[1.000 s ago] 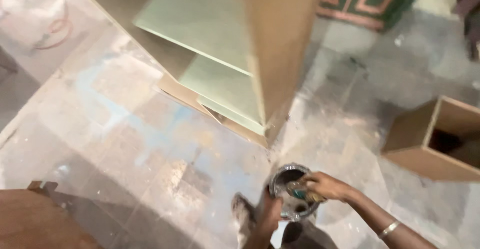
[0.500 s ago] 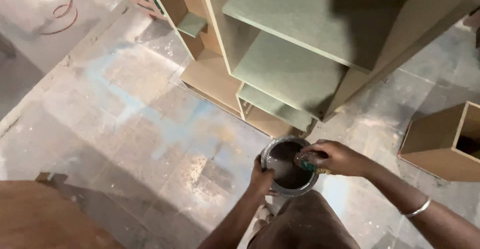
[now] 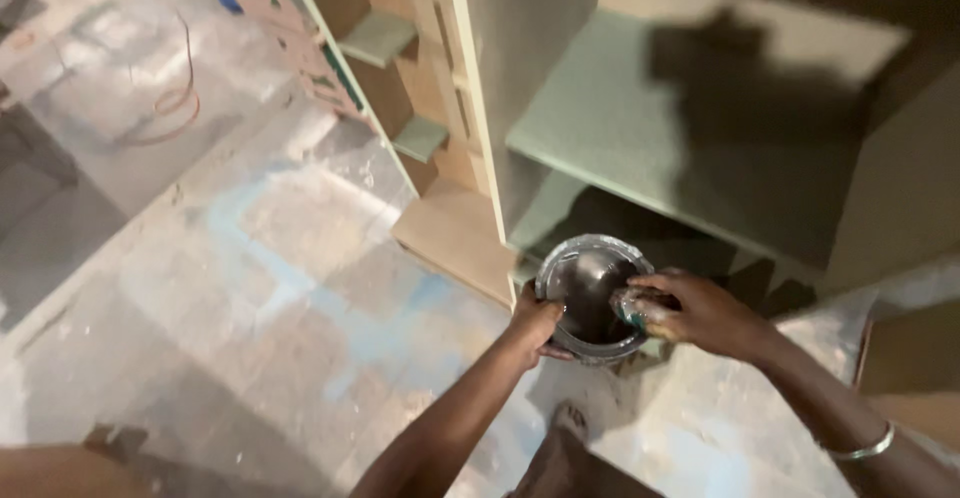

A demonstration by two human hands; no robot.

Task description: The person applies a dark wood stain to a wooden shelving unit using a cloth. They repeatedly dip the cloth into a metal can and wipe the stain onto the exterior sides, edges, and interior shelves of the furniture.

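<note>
A round metal tin (image 3: 592,296) with dark liquid inside is held up in front of a wooden cabinet. My left hand (image 3: 534,322) grips the tin's left side from below. My right hand (image 3: 690,312) is over the tin's right rim, its fingers closed on a small green-stained wad (image 3: 632,310), probably a cloth or sponge. The cabinet's pale green shelf (image 3: 690,148) lies just beyond the tin, with a shadow cast across it.
The cabinet's tan side panel (image 3: 900,208) stands at the right. Smaller green shelves (image 3: 380,38) sit in a narrower section to the left. The concrete floor (image 3: 250,288) is stained with blue and white paint. A red cable (image 3: 165,108) lies at far left. My foot (image 3: 570,423) shows below.
The view has swung closer to the cabinet shelves. The tin has risen slightly, with my left hand now clearly gripping its side. My right hand stays at the rim.
</note>
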